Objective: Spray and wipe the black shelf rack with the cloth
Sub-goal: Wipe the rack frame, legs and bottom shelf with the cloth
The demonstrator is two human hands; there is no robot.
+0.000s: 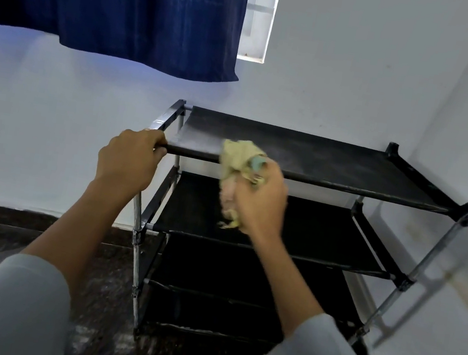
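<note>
Rack [336, 163] steadied: left hand [128, 157] clamped on front-left rail | right hand [257, 199] bunching yellow cloth [238, 155], blurred, probably wiping the front edge

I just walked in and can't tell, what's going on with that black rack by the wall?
A person is cleaning the black shelf rack. Their left hand grips the front bar of the top shelf at its left corner, steadying it. Their right hand holds a bunched yellowish cloth at the front edge of that top shelf; the hand is blurred. The top shelf looks dusty or misted. No spray bottle is clearly visible.
</note>
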